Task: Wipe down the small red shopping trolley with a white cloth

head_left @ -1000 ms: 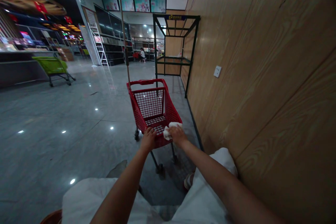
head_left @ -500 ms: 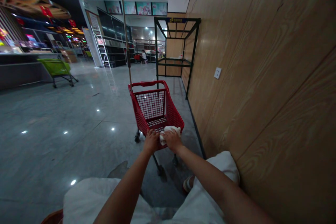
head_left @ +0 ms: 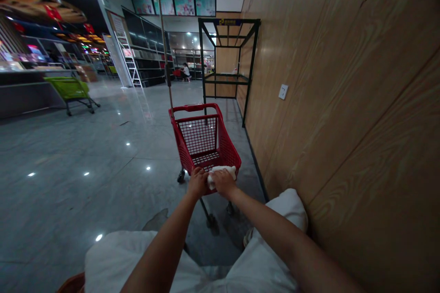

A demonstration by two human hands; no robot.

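White cloth (head_left: 231, 170) partly covered, brown object (head_left: 73, 283) cut off (bottom edge), rack lettering (head_left: 231, 22) too small

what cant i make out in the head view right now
Head view:
Near edge of the red cart: partly covered by the right hand and white cloth.
Whether the left hand grips or just rests: its own back hides this.
Brown object, lower left: cut off by the bottom edge.
Rack sign lettering: too small.

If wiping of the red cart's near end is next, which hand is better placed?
Probably the right hand: it holds the white cloth at the near end of the red cart. The left hand rests beside it on that end, with no cloth visible in it.
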